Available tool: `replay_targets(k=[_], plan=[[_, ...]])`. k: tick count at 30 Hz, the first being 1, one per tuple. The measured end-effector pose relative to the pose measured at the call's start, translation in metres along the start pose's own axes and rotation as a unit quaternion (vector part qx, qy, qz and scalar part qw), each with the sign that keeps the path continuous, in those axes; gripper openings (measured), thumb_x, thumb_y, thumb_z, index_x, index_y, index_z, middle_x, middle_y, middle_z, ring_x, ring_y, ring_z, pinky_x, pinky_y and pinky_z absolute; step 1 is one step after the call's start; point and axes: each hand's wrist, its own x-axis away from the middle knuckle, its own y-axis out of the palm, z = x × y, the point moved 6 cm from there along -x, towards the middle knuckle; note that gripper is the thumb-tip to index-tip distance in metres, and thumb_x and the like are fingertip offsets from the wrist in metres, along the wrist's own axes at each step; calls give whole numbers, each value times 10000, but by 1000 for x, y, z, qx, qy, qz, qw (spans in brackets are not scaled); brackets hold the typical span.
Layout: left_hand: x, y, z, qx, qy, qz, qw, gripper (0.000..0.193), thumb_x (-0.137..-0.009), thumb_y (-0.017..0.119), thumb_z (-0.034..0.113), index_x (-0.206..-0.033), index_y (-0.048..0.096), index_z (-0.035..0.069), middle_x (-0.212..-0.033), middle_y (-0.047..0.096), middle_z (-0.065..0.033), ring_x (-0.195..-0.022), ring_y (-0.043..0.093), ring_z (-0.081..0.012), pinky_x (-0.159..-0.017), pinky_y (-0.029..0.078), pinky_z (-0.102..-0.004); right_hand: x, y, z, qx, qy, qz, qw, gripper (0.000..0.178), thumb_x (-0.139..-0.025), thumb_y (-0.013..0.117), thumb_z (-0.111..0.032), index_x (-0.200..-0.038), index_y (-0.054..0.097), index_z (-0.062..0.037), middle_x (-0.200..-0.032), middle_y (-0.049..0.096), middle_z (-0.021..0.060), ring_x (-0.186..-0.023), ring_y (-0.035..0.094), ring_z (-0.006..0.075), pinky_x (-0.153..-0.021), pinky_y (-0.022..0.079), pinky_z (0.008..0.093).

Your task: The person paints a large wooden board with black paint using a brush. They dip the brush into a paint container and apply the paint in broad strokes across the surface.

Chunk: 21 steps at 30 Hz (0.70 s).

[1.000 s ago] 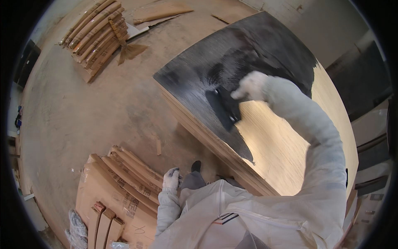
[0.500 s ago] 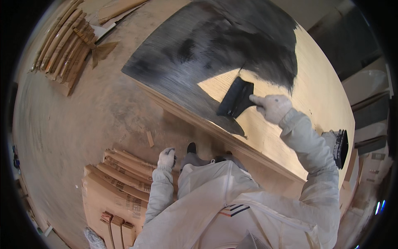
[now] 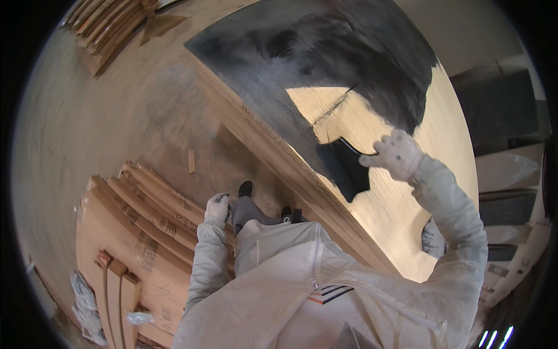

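Note:
My right hand (image 3: 397, 156), in a pale glove, is closed on the handle of a wide black spreader (image 3: 344, 168). Its blade lies on a light wood-grained board (image 3: 447, 125), near the board's front edge. Black coating (image 3: 349, 46) covers the far and left part of the board, and a bare pale patch (image 3: 328, 107) shows beside the blade. A printed container (image 3: 433, 238) stands on the board, partly hidden by my right sleeve. My left hand (image 3: 217, 208), gloved too, hangs at my side with curled fingers; whether it holds anything is hidden.
The board tops a thick stack of sheets (image 3: 279, 160). Large flat cardboard cartons (image 3: 145, 227) lean at my left, with crumpled clear plastic (image 3: 87, 308) beside them. More folded cardboard (image 3: 110, 26) lies at the far left. A small wood strip (image 3: 192, 161) is on the floor. Dark panels (image 3: 494, 110) stand at right.
The spreader has come nearer to me along the board's front edge, and its blade has turned. More pale wood shows behind it. The whole view has shifted and rotated.

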Motion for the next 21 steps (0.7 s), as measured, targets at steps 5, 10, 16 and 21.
replay_targets(k=[5, 10, 16, 21], plan=[[57, 30, 17, 60, 57, 36, 996, 299, -1036, 608, 181, -1280, 717, 45, -819, 710, -59, -568, 597, -121, -501, 481, -296, -70, -41, 13, 20, -33, 26, 999, 503, -1005, 599, -69, -1378, 712, -388, -1122, 753, 52, -1067, 750, 276, -925, 597, 398], [140, 53, -1, 146, 82, 111, 980, 315, -1045, 597, 177, -1309, 703, 41, -823, 704, -54, -589, 599, -106, -512, 482, -270, -60, -46, -7, 71, -57, -15, 996, 558, -968, 650, -45, -1399, 702, -396, -1135, 767, 53, -1125, 738, 285, -954, 600, 415], [235, 75, -62, 190, 124, 181, 957, 318, -1081, 570, 167, -1338, 680, 15, -834, 688, -42, -599, 590, -95, -516, 478, -254, -45, -40, -16, 26, -27, 4, 999, 496, -984, 659, -91, -1361, 733, -405, -1218, 777, 71, -1136, 734, 308, -1026, 571, 402], [298, 65, -70, 124, 249, 299, 913, 295, -1057, 596, 75, -1325, 694, 2, -907, 701, -31, -737, 633, -77, -638, 533, -256, -63, -67, -12, 81, -12, 92, 992, 462, -962, 676, -80, -1303, 773, -375, -1237, 782, 50, -1144, 734, 295, -1000, 588, 401]])
